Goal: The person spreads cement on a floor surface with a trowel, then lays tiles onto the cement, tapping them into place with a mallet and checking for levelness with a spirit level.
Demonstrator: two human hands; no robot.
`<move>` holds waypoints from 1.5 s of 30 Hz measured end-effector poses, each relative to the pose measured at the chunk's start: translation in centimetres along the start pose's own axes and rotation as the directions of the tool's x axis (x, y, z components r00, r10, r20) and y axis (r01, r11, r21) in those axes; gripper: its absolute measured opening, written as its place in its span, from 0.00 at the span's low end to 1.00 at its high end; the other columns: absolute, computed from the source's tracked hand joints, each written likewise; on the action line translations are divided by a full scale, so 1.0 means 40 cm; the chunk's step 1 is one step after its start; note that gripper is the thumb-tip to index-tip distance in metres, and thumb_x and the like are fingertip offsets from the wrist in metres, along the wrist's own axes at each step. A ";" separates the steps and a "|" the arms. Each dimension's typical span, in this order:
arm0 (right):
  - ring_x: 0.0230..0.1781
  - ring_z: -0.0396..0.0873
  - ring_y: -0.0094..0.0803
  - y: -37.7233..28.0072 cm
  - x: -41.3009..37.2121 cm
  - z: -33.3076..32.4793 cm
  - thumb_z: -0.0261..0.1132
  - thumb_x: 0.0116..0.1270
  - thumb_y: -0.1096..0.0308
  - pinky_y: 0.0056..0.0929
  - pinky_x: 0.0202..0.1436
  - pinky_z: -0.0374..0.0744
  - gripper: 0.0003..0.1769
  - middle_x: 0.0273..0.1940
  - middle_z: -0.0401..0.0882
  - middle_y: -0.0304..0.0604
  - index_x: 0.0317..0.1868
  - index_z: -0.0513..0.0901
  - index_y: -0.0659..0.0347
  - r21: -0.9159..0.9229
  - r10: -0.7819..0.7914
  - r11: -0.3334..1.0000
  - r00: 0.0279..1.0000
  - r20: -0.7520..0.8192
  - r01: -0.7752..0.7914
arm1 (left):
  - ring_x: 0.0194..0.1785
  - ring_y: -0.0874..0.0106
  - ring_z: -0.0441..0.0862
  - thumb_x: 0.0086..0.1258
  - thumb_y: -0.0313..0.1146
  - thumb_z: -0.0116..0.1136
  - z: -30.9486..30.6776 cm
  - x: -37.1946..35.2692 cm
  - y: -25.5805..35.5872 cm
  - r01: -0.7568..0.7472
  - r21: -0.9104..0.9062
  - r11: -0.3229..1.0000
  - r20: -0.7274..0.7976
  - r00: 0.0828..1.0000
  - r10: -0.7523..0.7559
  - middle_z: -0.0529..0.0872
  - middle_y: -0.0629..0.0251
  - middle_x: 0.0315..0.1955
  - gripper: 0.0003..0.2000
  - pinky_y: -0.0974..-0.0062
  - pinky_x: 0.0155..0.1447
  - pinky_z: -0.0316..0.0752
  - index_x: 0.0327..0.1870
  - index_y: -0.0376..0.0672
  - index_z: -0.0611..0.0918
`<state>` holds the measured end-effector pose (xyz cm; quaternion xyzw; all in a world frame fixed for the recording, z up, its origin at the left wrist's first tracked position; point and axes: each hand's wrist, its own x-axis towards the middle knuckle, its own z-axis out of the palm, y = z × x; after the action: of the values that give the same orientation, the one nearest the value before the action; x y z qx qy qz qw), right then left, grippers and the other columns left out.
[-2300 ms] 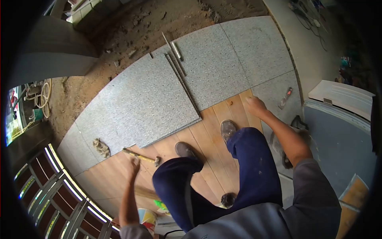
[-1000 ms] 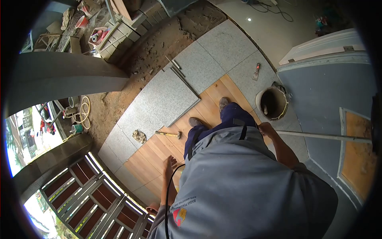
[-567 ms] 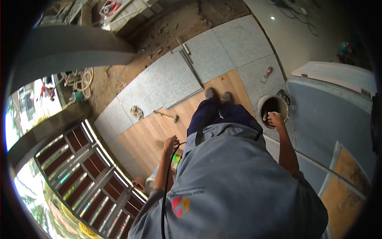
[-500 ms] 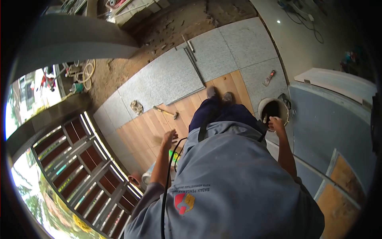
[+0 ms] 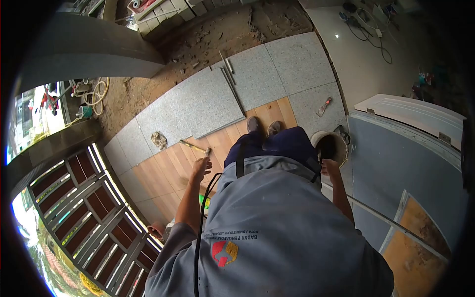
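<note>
Left hand (image 5: 201, 169): held forward, arm nearly straight, fingers loosely parted
Hammer (image 5: 196, 146): on the wood-toned floor (image 5: 159, 169), beyond that hand
Right hand (image 5: 330, 168): overlapping the near rim of the bucket (image 5: 341, 146); cannot tell whether it grips
Hands: well apart

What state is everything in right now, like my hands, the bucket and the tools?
Left hand: fingers loosely curled, nothing seen in it
Right hand: beside the bucket's rim, grip unclear
Bucket: upright, uncovered, contents unclear
Hammer: lying down
Scraper: lying on grey tile
Crumpled bundle: bunched up
Hose: coiled
</note>
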<state>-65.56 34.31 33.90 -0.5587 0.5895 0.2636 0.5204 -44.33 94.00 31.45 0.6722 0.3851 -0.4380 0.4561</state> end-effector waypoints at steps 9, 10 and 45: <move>0.31 0.84 0.35 0.035 0.069 0.001 0.67 0.67 0.56 0.34 0.39 0.84 0.18 0.36 0.83 0.45 0.47 0.82 0.62 0.135 0.098 0.985 0.994 0.053 -0.104 | 0.45 0.64 0.85 0.69 0.49 0.61 0.021 0.061 0.253 -0.080 0.116 0.990 -0.014 0.996 0.083 0.87 0.59 0.41 0.20 0.57 0.50 0.80 0.48 0.40 0.82; 0.30 0.83 0.34 0.018 0.079 -0.012 0.67 0.67 0.56 0.33 0.37 0.84 0.18 0.35 0.83 0.44 0.46 0.82 0.62 0.152 0.098 0.983 0.994 0.049 -0.105 | 0.46 0.63 0.85 0.69 0.49 0.61 0.033 0.058 0.292 -0.081 0.124 0.989 -0.016 0.996 0.084 0.87 0.58 0.42 0.20 0.56 0.50 0.80 0.49 0.40 0.82; 0.30 0.82 0.42 -0.746 0.476 0.280 0.64 0.67 0.60 0.41 0.31 0.81 0.18 0.36 0.82 0.51 0.50 0.80 0.65 0.433 0.253 0.887 0.954 -0.159 -0.163 | 0.44 0.50 0.83 0.72 0.46 0.56 -0.138 0.597 2.741 -0.568 0.820 -0.075 -0.028 -0.171 0.985 0.85 0.47 0.39 0.17 0.50 0.43 0.76 0.43 0.38 0.83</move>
<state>-31.00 29.91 21.11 -0.3933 0.7404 0.1261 0.5303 65.18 70.54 40.36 0.9366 -0.1925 0.1875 0.2247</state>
